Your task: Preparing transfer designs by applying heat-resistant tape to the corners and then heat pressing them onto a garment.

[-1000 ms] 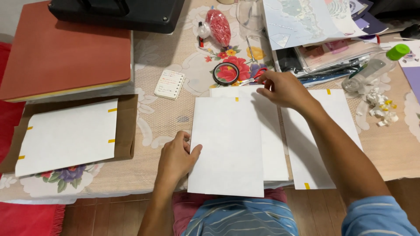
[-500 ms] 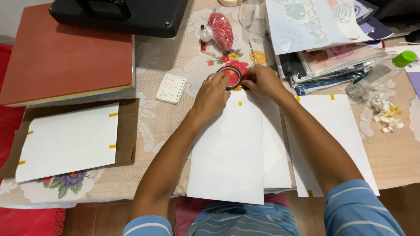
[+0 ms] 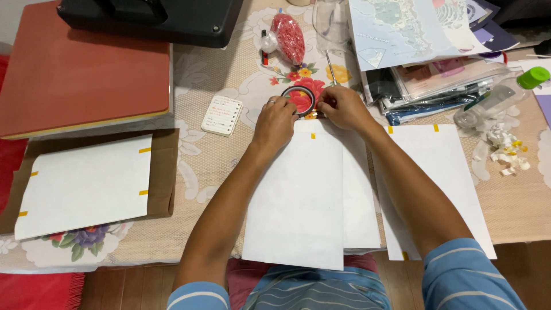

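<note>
sitting at the top edge of the white sheets, the tape roll (image 3: 299, 99) lies flat on the flowered tablecloth (image 3: 201, 166), a dark ring with the red flower print showing through its hole; left hand (image 3: 276, 122) grips its left rim, fingers curled and pressed close; right hand (image 3: 338, 107) pinches at the right rim, fingertips bunched, though what they nip is too small to tell; both forearms run up across the stacked white sheets (image 3: 295, 201); small notepad (image 3: 221, 115) just left of the hands; red bag (image 3: 288, 30) beyond the roll; pile of papers and folders (image 3: 425, 69) to the right; taped sheet on brown card (image 3: 86, 183) well left.
</note>
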